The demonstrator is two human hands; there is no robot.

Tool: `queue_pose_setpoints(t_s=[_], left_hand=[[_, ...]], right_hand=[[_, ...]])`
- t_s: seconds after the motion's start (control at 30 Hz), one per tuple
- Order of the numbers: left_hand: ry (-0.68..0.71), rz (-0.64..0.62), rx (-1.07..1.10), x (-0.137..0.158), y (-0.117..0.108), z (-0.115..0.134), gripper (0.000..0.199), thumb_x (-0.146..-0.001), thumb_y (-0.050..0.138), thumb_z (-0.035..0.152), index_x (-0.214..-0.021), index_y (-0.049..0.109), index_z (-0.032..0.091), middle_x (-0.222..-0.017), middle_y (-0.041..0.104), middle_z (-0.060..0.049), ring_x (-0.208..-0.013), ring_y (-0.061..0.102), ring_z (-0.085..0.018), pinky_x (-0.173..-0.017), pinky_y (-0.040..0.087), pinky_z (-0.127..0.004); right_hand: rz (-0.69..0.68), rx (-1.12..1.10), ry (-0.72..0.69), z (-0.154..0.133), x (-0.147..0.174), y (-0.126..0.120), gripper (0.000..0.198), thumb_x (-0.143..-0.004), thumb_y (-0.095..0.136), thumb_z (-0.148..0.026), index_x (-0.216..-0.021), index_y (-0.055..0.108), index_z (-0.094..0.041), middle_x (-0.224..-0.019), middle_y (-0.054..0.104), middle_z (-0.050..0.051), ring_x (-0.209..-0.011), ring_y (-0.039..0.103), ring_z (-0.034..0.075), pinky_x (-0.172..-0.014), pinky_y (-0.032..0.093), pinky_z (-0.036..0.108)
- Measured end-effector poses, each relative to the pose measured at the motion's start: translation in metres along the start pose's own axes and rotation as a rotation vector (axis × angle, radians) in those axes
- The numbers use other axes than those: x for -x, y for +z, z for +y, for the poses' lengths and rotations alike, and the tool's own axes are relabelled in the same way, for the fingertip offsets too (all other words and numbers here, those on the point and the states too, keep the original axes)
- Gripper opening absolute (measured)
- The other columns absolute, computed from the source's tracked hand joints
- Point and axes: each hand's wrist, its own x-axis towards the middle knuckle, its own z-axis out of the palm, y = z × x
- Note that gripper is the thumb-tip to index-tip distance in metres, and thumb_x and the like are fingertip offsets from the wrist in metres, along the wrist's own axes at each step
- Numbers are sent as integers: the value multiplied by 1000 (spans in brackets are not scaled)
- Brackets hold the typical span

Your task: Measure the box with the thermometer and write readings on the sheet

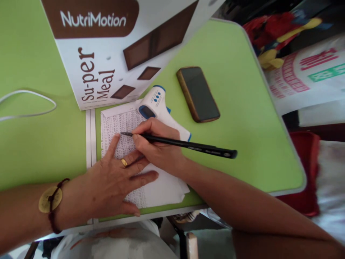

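A black pen (199,145) is pinched in my right hand (161,144), its tip just above or on a sheet of paper (164,187) filled with rows of small handwriting. My left hand (115,172) lies flat on the same paper with its fingers spread. One fingertip is close to the pen tip, and part of the writing is hidden under this hand. A ring and a bracelet with a round gold-coloured disc are on it. Beyond the right hand, a white and blue infrared thermometer (161,109) rests across the paper's upper corner.
A large white and brown NutriMotion box (99,54) stands behind the paper. To the right a phone (201,95) lies face up on the green table (250,144). A white cable (29,91) curves at the left. Printed bags (304,75) are past the right edge.
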Motion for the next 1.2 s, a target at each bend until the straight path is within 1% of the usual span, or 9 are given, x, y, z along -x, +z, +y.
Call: queue_pose_setpoints(t_s=[0.27, 0.53, 0.73, 1.07, 1.2], left_hand=[[3, -4, -14, -1, -1, 0, 83, -78, 62, 74, -144, 44, 27, -149, 45, -8, -143, 28, -35, -113, 8, -75], [-1, -31, 2, 0, -2, 0, 82, -80, 61, 73, -146, 42, 27, -150, 44, -8, -143, 28, -34, -113, 5, -75], [-3, -26, 5, 0, -2, 1, 82, -80, 62, 72, -145, 43, 27, -150, 45, -8, -143, 28, -34, -113, 6, -74], [2, -16, -3, 0, 0, -1, 84, -79, 62, 73, -146, 42, 27, -149, 46, -8, -143, 29, -34, -114, 6, -74], [1, -18, -6, 1, -2, -1, 82, -80, 61, 73, -145, 42, 27, -151, 44, -8, -143, 29, -34, -113, 8, -75]], right_hand=[[15, -11, 23, 1, 0, 0, 7, -73, 53, -16, -68, 54, -22, -55, 59, -6, -49, 52, 9, -48, 43, 21], [-10, 26, 83, -3, -1, -1, 8, -71, 55, -16, -67, 52, -23, -55, 58, -5, -49, 50, 10, -47, 44, 23], [-3, 8, 72, -1, 0, -1, 6, -73, 54, -17, -70, 54, -22, -57, 58, -5, -50, 52, 10, -48, 45, 23], [3, 22, 76, -2, 0, 0, 6, -70, 53, -17, -67, 52, -22, -55, 58, -5, -50, 51, 10, -48, 44, 22], [42, 9, 36, 1, 0, 0, 8, -71, 53, -16, -67, 52, -22, -55, 58, -6, -49, 50, 9, -47, 43, 22]])
